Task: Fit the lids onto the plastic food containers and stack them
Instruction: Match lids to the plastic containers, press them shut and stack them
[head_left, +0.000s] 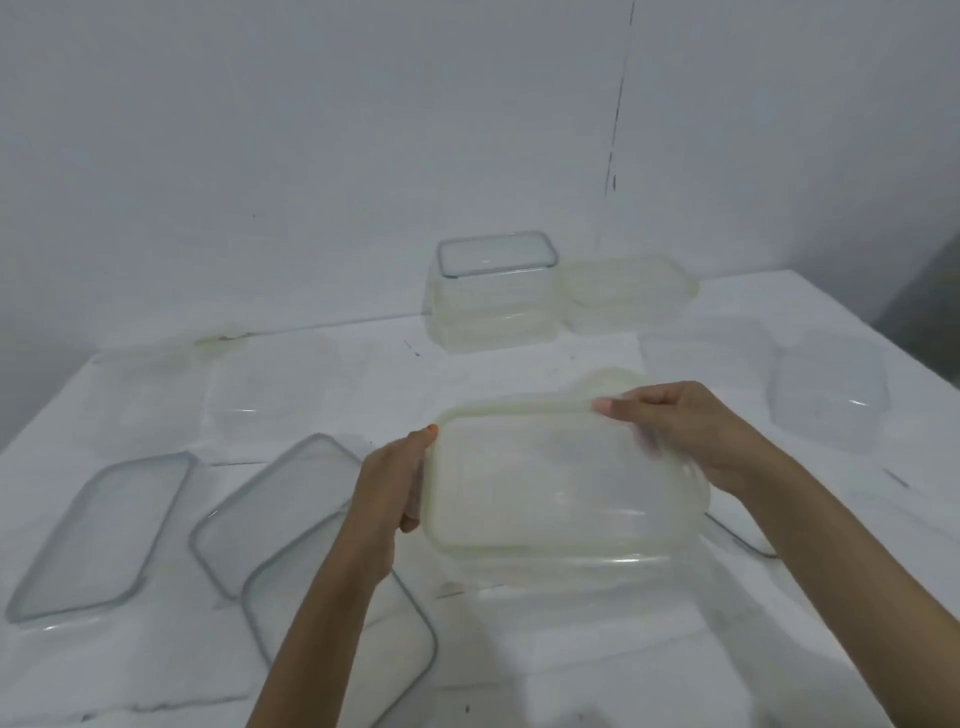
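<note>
Left hand (392, 491) and right hand (693, 431), fingers (631, 402) curled, grip one lidded container (561, 493); three grey-rimmed lids (270, 509) lie left of it.

Soft, cool, even light comes seemingly from above, leaving the white surface (545, 670) and wall (260, 130) greyish and low in contrast. Shadows are faint. Thin glints streak the near container (561, 493). The whole frame is slightly blurred, and the wide lens bows the surface's far edge
</note>
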